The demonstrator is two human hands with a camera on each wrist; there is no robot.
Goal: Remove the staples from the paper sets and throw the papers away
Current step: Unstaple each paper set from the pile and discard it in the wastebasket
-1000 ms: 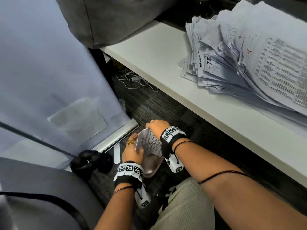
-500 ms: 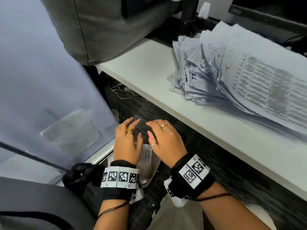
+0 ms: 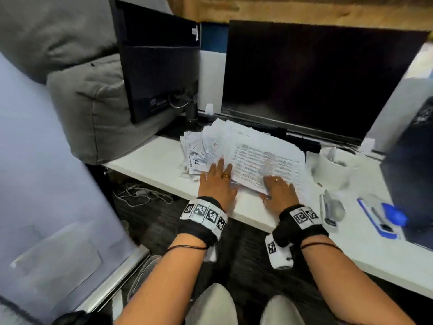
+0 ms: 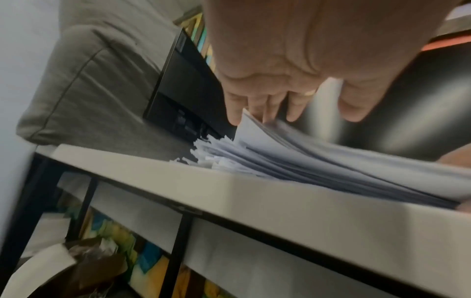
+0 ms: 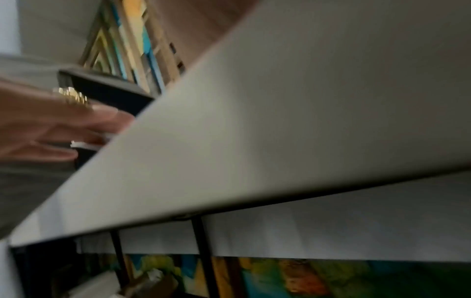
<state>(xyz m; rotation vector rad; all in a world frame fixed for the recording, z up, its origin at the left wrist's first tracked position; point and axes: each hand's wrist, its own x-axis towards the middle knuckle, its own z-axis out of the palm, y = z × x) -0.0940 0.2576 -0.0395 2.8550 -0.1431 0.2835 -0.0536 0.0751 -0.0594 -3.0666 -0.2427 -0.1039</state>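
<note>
Both hands lie flat, fingers spread, holding nothing: left hand (image 3: 216,181) on the near left edge of the paper pile (image 3: 253,156), right hand (image 3: 277,190) on its near right corner, the pile sitting on the white desk (image 3: 150,160) in front of the monitor (image 3: 316,76). Step looks like picking the next stapled set; next move calls for peeling one set off the top and reaching the staple remover (image 3: 331,208) just right of the right hand. Head view alone shows both hands and tools; left wrist view shows fingertips (image 4: 267,113) on the top sheets' lifted edge, right wrist view mostly desk edge.
</note>
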